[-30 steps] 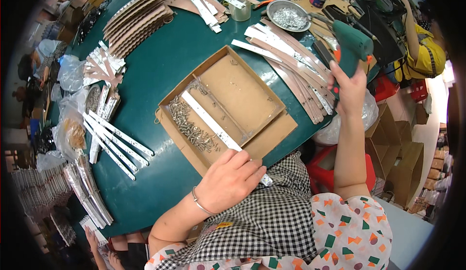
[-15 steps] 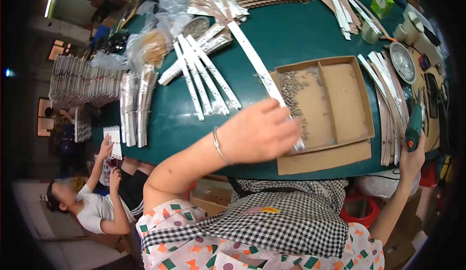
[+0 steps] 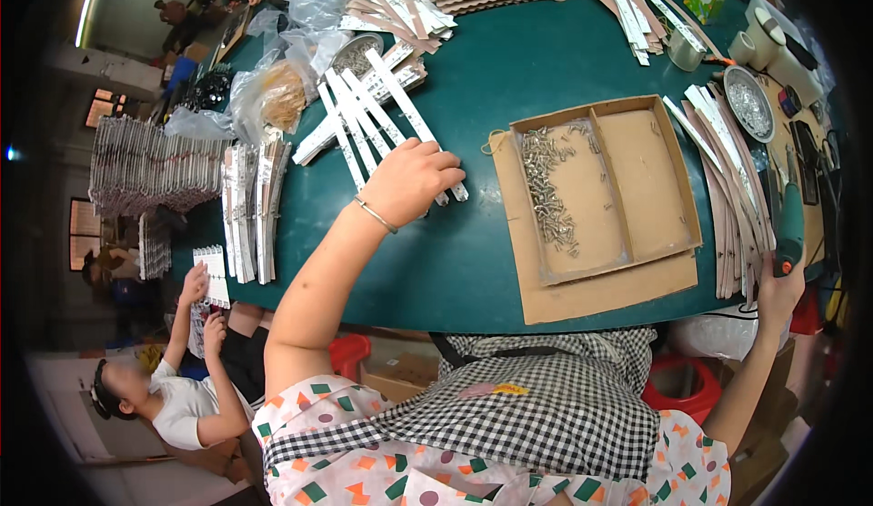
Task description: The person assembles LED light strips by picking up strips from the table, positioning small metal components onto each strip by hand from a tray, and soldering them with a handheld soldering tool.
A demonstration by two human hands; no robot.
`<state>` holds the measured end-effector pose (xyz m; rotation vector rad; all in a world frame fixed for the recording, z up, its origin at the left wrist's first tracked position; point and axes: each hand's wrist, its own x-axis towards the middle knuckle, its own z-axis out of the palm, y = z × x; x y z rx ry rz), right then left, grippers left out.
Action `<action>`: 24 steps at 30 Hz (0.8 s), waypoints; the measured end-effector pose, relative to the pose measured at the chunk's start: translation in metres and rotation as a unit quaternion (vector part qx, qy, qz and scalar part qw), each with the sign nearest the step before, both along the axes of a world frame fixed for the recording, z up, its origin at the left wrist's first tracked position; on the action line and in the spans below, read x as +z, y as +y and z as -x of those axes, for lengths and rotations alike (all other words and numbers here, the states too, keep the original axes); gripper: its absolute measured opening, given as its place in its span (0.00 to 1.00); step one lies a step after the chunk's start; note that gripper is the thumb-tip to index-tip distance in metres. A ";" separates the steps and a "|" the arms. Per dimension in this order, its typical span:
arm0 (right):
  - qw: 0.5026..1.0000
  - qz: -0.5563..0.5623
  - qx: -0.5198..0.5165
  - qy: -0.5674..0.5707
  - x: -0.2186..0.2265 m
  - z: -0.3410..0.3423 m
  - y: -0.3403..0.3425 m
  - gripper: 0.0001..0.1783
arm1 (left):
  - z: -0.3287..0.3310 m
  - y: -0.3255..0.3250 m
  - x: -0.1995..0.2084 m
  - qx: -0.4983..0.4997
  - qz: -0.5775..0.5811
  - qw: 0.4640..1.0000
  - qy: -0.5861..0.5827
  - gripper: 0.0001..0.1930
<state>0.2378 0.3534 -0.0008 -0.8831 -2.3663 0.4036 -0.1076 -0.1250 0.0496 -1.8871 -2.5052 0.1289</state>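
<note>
My left hand [image 3: 414, 181] is closed over the lower part of a long white printed strip [image 3: 400, 97], close to the tabletop. Beside it on the left, several similar white strips [image 3: 341, 129] lie fanned out. At the right edge of the table, my right hand [image 3: 779, 293] grips the handle of a green electric screwdriver [image 3: 790, 220]. Between my hands sits a divided cardboard tray [image 3: 647, 188]. Small metal screws [image 3: 546, 188] are heaped along the left side of its left compartment.
Brown and white strips [image 3: 725, 188] lie right of the tray, below a metal bowl of small parts [image 3: 749, 104]. Bundled strips [image 3: 250, 210] and plastic bags [image 3: 318, 1] stand at the left. Another person [image 3: 186, 401] sits at lower left, handling a white piece [image 3: 211, 274].
My left hand has moved left with the white strip, from the tray over to the fanned strips. The right hand still holds the screwdriver, slightly farther right.
</note>
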 end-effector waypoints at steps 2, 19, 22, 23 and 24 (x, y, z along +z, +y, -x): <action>1.000 0.026 -0.001 0.009 0.001 -0.011 0.005 0.18 | -0.004 0.002 0.000 0.019 -0.026 0.999 -0.020 0.18; 0.917 0.270 0.040 0.289 0.044 0.022 -0.101 0.31 | -0.090 0.147 -0.030 0.099 -0.231 0.952 -0.175 0.05; 0.893 0.375 0.035 0.247 0.030 0.018 -0.109 0.34 | -0.086 0.158 -0.040 0.122 -0.212 0.950 -0.196 0.06; 0.899 0.367 0.039 0.235 0.020 0.019 -0.110 0.36 | -0.086 0.162 -0.040 0.112 -0.215 0.949 -0.204 0.06; 0.917 0.339 0.022 0.209 0.020 0.022 -0.116 0.36 | -0.086 0.163 -0.040 0.123 -0.198 0.949 -0.212 0.06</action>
